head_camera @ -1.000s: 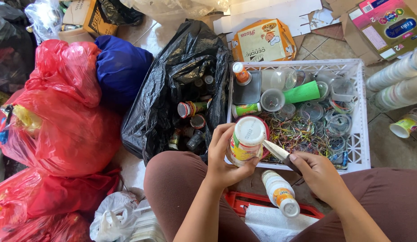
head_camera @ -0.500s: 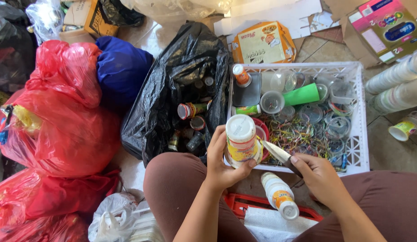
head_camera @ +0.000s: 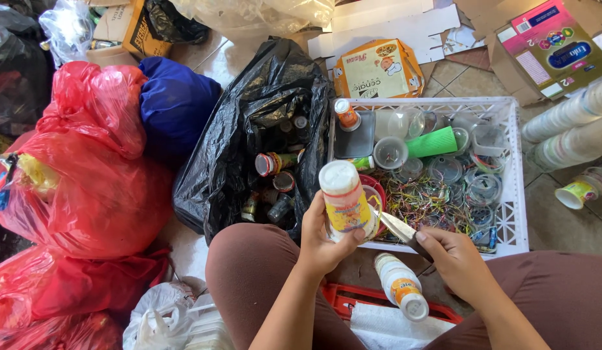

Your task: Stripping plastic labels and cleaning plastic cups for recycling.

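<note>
Seated on the floor, knees spread. Left hand (head_camera: 323,236) wrapped around a small white bottle with a yellow label (head_camera: 345,201), held upright just above the near rim of a white plastic crate (head_camera: 516,194). Right hand (head_camera: 456,259) closed on the dark handle of a knife (head_camera: 399,228), blade pointing toward 10 o'clock with its tip at the bottle's lower side, just beside the left thumb. Whether steel touches the label: cannot tell.

At 12 o'clock of the hands, inside the crate: a green cup (head_camera: 432,141), clear lids and rings, a tangle of coloured strips. At 10 o'clock, an open black bag (head_camera: 249,129) holding more small bottles. Farther out at 9 o'clock, red bags (head_camera: 93,168) and a blue bag (head_camera: 174,104). At 6 o'clock, between the knees, a second white bottle (head_camera: 399,295) lying on a red tray (head_camera: 352,299).

Risk, as a judgement: blade aimed toward the gripping fingers, so a slip on smooth round plastic could bring the edge into the left thumb or palm. Too much push might also twist the bottle out of the grip and drop it into the crate.
</note>
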